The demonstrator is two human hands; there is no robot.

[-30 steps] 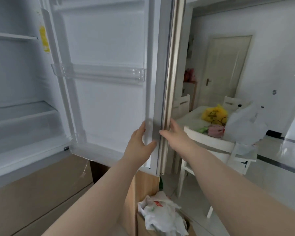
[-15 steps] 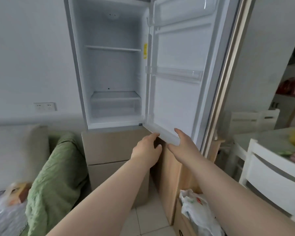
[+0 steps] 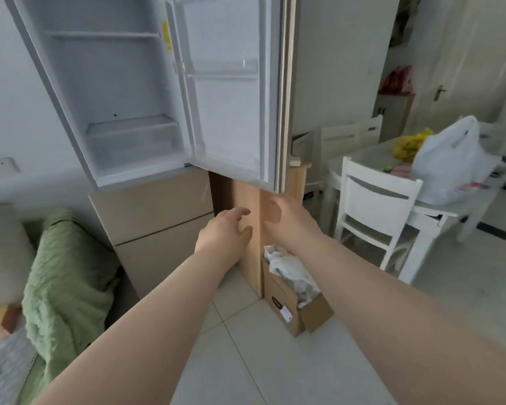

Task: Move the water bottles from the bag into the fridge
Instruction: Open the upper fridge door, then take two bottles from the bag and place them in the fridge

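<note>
The fridge [image 3: 108,92] stands ahead with its upper door [image 3: 231,106] swung wide open, showing bare white shelves. A white plastic bag [image 3: 447,168] sits on the white table [image 3: 427,210] at the right; no water bottles show through it. My left hand [image 3: 225,232] hangs just below the door's bottom edge, fingers relaxed and holding nothing. My right hand [image 3: 287,217] is beside it under the door's outer corner, fingers loose, touching nothing that I can make out.
A white chair [image 3: 374,211] stands at the table. A cardboard box [image 3: 298,305] with crumpled white bags sits on the floor beside a wooden cabinet [image 3: 249,223]. A green blanket [image 3: 62,276] lies at the left. Yellow bag [image 3: 409,141] on the table.
Both hands have come off the fridge door's lower edge and dropped below it. The view has pulled back and turned right, bringing the table and white bag into sight.
</note>
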